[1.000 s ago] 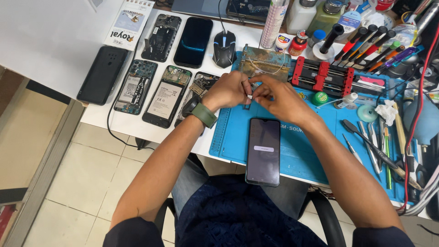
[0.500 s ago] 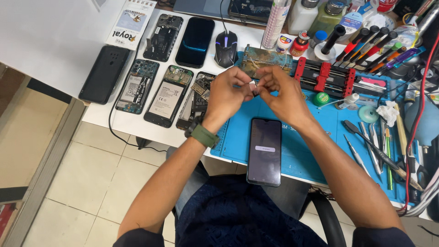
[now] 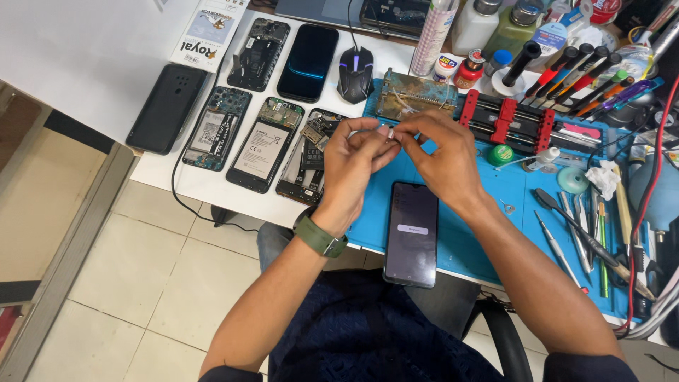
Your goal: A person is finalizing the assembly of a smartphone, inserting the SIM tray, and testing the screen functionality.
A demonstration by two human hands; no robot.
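Over the last second I watched both hands lift a little off the blue mat [image 3: 495,233] and draw slightly nearer, and by this moment they met fingertip to fingertip above its far left corner. The left hand [image 3: 351,164], with a green watch [image 3: 320,237] on its wrist, had its grip pressed together on a tiny pale piece [image 3: 391,134], and the right hand [image 3: 443,157] pinched the same piece from the other side; it was too small for me to tell what it was. I judged that the close work had moved up off the counter [image 3: 85,64] and onto that piece held in the air. The dark phone [image 3: 411,233] lay flat on the mat just near of the hands, screen up, and had not shifted. Left of the hands lay a row of opened phones [image 3: 262,145], untouched, and a red clamp fixture [image 3: 506,120] sat just right.
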